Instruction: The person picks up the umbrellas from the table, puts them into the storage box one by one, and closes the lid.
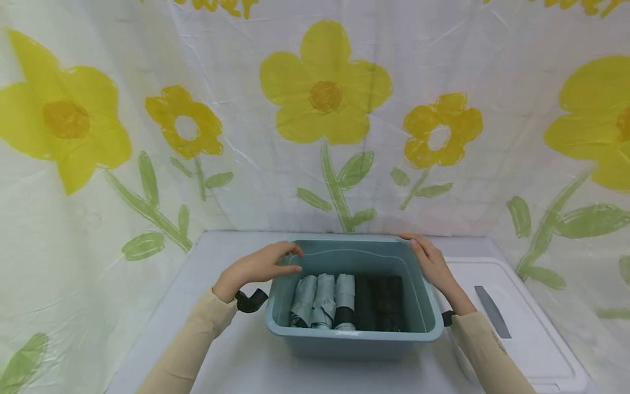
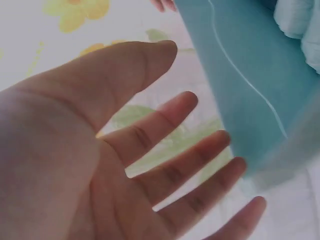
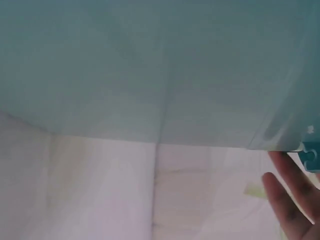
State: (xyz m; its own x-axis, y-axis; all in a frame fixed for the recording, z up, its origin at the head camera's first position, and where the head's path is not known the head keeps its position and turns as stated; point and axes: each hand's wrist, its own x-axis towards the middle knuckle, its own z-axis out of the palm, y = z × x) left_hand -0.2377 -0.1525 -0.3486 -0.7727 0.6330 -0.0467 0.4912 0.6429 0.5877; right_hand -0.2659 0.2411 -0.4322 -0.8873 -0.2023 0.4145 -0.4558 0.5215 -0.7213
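A blue-green plastic storage bin (image 1: 351,338) stands on the table. Inside it, three pale blue-grey rolled fabric bundles (image 1: 325,301) lie side by side on the left, with dark rolled bundles (image 1: 379,303) to their right. My left hand (image 1: 261,264) hovers at the bin's back left rim, fingers spread and relaxed; in the left wrist view its palm holds nothing. At the back right corner my right hand (image 1: 433,262) rests against the rim, thumb on top. The right wrist view shows fairly straight fingers (image 3: 285,205) beside the bin's outer wall; the rest is cropped.
A white lid (image 1: 526,317) with a grey handle strip lies flat on the table to the right of the bin, partly under the right forearm. Behind the white table (image 1: 231,350) hangs a curtain (image 1: 246,180) printed with yellow flowers.
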